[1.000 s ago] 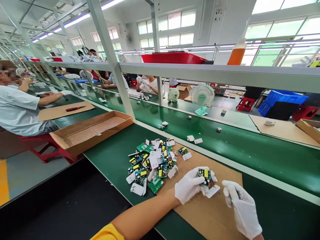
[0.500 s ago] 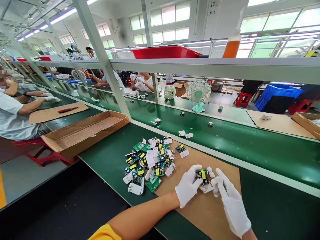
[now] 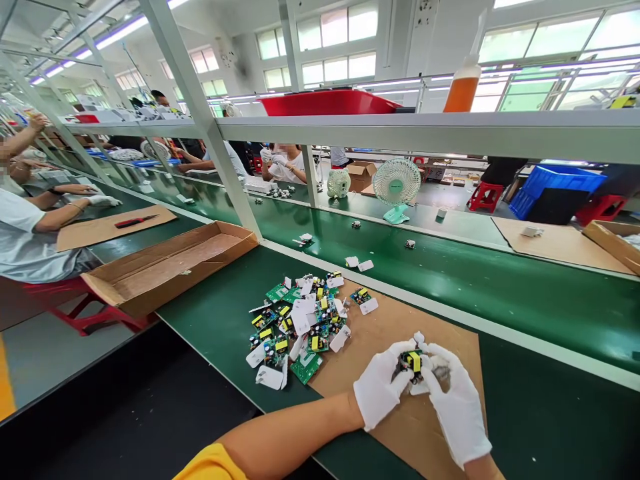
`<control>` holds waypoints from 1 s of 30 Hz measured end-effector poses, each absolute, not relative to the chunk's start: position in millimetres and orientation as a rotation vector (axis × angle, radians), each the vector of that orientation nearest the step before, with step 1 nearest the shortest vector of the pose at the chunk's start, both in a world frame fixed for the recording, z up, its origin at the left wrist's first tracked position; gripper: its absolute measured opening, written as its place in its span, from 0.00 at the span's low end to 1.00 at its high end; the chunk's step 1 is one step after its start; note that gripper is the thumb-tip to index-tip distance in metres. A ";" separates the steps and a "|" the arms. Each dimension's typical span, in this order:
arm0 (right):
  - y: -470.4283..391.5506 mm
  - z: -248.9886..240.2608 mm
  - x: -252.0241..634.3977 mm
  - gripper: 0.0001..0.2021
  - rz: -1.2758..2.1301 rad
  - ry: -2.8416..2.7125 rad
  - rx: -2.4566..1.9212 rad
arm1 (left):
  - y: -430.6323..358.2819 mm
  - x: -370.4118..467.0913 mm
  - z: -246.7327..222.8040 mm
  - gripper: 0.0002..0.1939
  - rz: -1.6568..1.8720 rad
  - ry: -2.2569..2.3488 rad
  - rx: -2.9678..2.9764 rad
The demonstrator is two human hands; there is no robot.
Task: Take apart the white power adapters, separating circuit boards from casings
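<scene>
The left hand (image 3: 383, 387) pinches the circuit board (image 3: 413, 362) above the cardboard sheet (image 3: 440, 328), toward its far right corner, while the right hand (image 3: 457, 400) closes in alongside, exact grip hidden, and uneven thumb pressure could flex the board.

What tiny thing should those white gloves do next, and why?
Perhaps the left hand should steady the circuit board while the right hand gently works at its edge: the two gloves meet around the board from opposite sides, with a white piece just below.
</scene>
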State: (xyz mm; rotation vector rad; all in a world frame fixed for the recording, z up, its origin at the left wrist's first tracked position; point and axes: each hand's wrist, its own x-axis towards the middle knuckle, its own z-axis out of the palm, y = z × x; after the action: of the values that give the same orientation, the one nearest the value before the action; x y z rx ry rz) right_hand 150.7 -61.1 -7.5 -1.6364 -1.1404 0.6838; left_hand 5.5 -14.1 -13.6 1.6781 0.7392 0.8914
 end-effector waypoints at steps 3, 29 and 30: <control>-61.9 -6.4 151.8 0.22 0.835 -1.076 -1.630 | -13.1 4.9 -13.3 0.23 0.882 0.742 1.674; -59.9 -0.3 159.4 0.23 0.941 -0.902 -1.384 | -2.3 1.3 1.4 0.17 1.039 0.704 1.635; -59.0 -0.5 162.8 0.25 0.983 -0.869 -1.365 | -1.8 -0.1 3.6 0.17 1.049 0.664 1.658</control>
State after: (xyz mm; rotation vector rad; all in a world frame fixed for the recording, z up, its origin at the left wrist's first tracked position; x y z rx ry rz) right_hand 162.8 -59.0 -0.5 -1.3650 -0.8685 0.9830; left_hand -0.1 -1.8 3.6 1.6580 0.6643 1.0487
